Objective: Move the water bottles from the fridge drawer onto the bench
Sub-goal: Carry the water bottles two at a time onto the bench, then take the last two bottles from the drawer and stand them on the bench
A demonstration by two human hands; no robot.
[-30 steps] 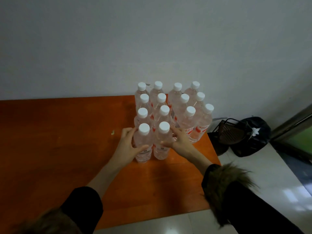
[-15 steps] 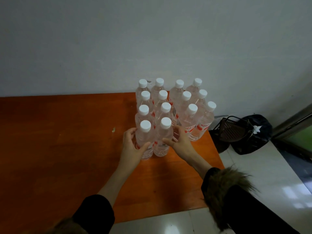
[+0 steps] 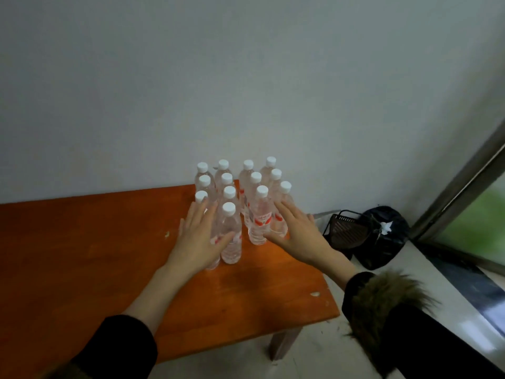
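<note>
The bottles [image 3: 240, 203] stand upright in a tight cluster of rows at the back right corner of the bench [image 3: 82, 255], the rearmost against the wall [image 3: 246, 77], all with white caps and clear bodies with red labels. The left hand [image 3: 198, 239] lies flat against the left side of the cluster, fingers straight and close together, pointing toward the wall, with the thumb stretched across the front bottle [image 3: 229, 236]; it covers the bottle in front of it almost wholly. The right hand [image 3: 296, 233] is flat too, fingers straight and slightly spread, lying against the right side of the cluster, its thumb near the base of the front right bottle [image 3: 259, 220]. Neither hand curls round a bottle. Both arms wear dark sleeves, the right one with a fur cuff [image 3: 382, 299]. On the floor past the right edge of the bench sit a dark basket [image 3: 344, 231] and a black bag [image 3: 388, 239], touching each other.
</note>
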